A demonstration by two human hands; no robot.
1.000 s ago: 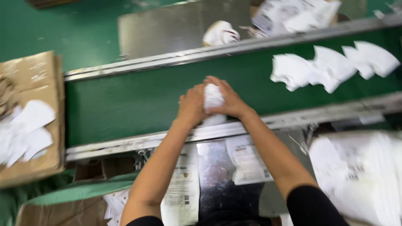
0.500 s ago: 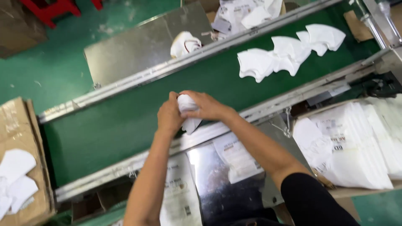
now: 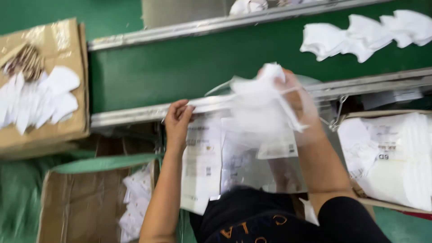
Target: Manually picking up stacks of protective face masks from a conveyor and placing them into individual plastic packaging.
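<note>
over the near rail of the green conveyor belt [image 3: 189, 67], the right hand [image 3: 297, 99] lifts a white mask [image 3: 261, 96] inside a clear bag [image 3: 265, 135], fingers seemingly clamped on it though blurred. the left hand [image 3: 177, 123] pinches the bag's edge, fingers together.

Green belt [image 3: 180, 67] at 12 o'clock bare; white masks [image 3: 360, 38] crowd 2 o'clock; cardboard box [image 3: 54, 49] blocks 10 o'clock.
</note>
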